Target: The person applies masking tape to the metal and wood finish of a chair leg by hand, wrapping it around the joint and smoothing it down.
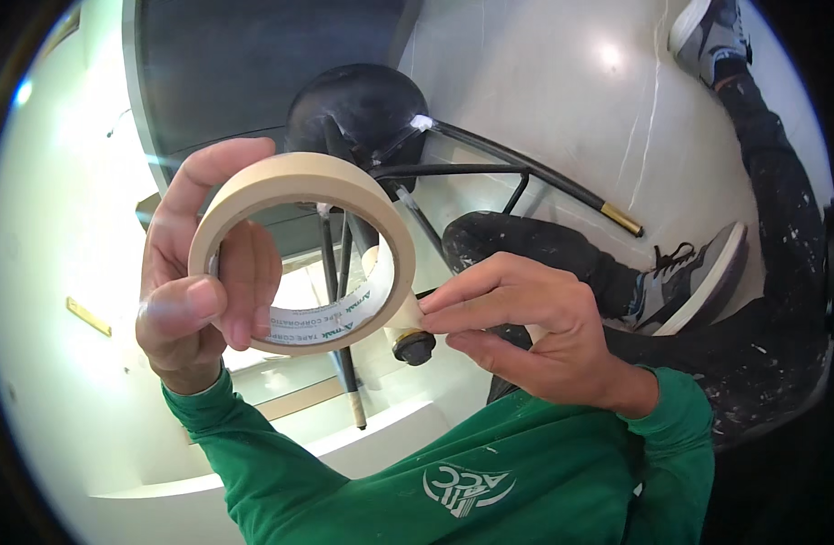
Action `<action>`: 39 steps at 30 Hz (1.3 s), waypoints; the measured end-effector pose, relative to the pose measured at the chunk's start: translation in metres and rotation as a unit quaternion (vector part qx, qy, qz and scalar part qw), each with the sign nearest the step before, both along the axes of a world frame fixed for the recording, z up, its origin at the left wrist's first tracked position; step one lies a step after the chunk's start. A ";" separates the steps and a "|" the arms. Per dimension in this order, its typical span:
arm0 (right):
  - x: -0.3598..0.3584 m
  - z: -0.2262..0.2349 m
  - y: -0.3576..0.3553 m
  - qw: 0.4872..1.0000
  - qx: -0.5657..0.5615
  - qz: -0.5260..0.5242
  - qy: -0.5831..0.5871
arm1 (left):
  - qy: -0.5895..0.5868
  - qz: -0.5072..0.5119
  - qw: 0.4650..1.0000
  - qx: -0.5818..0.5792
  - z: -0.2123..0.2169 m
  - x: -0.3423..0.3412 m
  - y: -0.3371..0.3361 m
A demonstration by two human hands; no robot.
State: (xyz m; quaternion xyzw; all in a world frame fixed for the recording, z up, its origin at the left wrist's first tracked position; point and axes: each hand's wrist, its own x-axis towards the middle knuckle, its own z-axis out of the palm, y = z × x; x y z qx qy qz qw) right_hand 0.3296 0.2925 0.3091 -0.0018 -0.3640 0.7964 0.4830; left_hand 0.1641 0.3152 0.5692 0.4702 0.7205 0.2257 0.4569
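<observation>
A roll of cream masking tape (301, 166) is held up by my left hand (176, 272), its thumb and fingers curled round the left rim and through the core. Below and right of the roll, my right hand (544, 331) presses its fingertips together at a pale tape strip (406, 313) around the end of a stool leg. That leg ends in a black foot (414, 348). The black metal stool lies tipped over, its round seat (358, 100) beyond the roll. The roll hides part of the frame.
Another stool leg with a brass-coloured tip (623, 219) reaches right, and one with a pale tip (358, 411) points toward me. My bent leg and grey shoe (699, 282) lie at right, another shoe (710, 41) farther off. A dark panel (244, 64) stands behind.
</observation>
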 end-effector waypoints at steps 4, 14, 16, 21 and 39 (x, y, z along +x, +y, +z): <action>0.005 0.005 0.004 1.000 0.018 0.000 -0.025 | -0.008 0.014 1.000 0.019 -0.001 -0.008 -0.015; 0.009 0.011 0.006 0.991 0.087 -0.054 -0.086 | -0.079 0.068 0.993 0.056 -0.007 -0.020 -0.043; 0.009 0.011 0.007 0.991 0.090 -0.062 -0.082 | -0.090 0.079 0.991 0.067 -0.007 -0.019 -0.050; 0.010 0.014 0.006 0.986 0.111 -0.082 -0.095 | -0.107 0.095 0.986 0.086 -0.006 -0.018 -0.065; 0.006 0.017 0.007 0.961 0.195 -0.149 -0.130 | -0.124 0.080 0.981 0.126 -0.019 -0.024 -0.111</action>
